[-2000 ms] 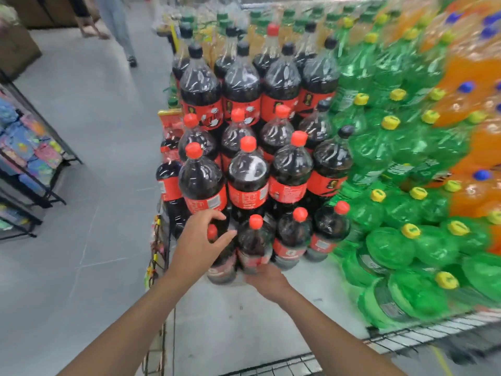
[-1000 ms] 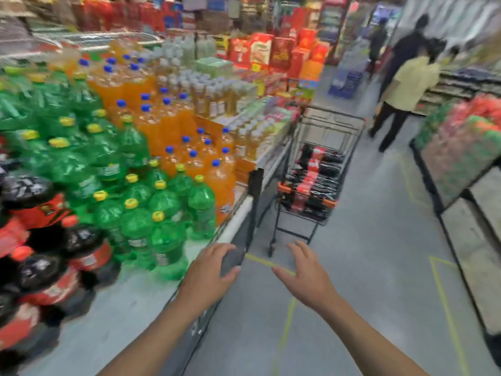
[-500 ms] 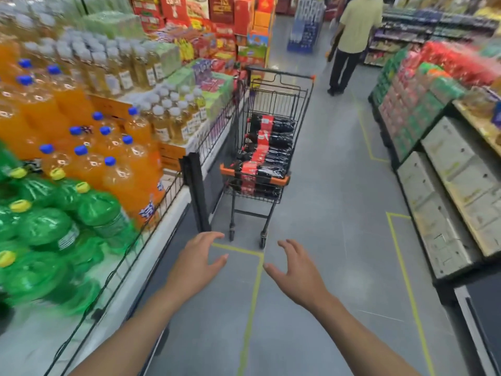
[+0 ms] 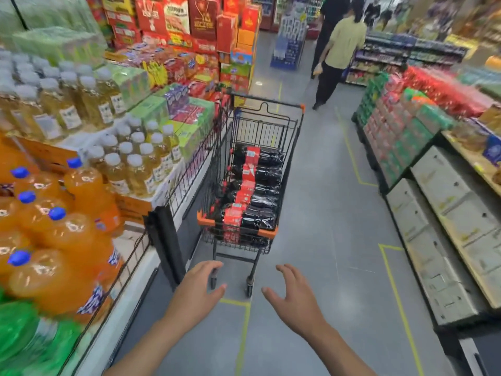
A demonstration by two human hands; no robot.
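Note:
A black wire shopping cart [image 4: 295, 131] with orange corners stands in the aisle ahead of me. Several dark cola bottles with red labels [image 4: 253, 194] lie in it. My left hand [image 4: 196, 291] and my right hand [image 4: 294, 299] are stretched out in front of me above the floor, short of the cart's near end. Both are empty, with fingers spread and loosely bent. Neither hand touches the cart.
On my left a wire-fronted shelf [image 4: 135, 256] holds orange soda bottles [image 4: 54, 240], yellow drink bottles [image 4: 130, 164] and green bottles [image 4: 24, 335]. Stacked boxes [image 4: 444, 226] line the right. Two people [image 4: 339, 50] walk away down the grey aisle floor [image 4: 325, 213].
I have turned from the cola shelf to face down the aisle. My hands let go of the bottles there and now reach forward, empty. The cart has come nearer.

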